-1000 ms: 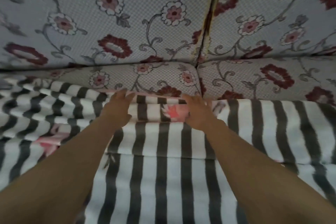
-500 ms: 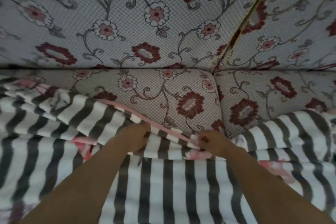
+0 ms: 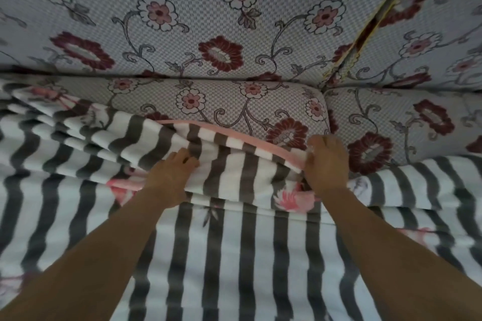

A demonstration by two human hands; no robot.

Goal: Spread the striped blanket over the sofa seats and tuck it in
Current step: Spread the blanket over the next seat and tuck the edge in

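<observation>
I count one striped blanket, grey and white with pink flowers, lying across the front of the sofa seats and bunched into folds on the left. Its pink-trimmed edge runs slantwise over the seat cushions, leaving their rear parts bare. I see two seat cushions, the left seat cushion and the right seat cushion, meeting at a seam, and two back cushions, the left back cushion and the right back cushion, all in the same floral fabric. Two hands are in view. My left hand has its fingers curled into a fold of the blanket, gripping it. My right hand pinches the trimmed edge, fingers curled round the cloth.
</observation>
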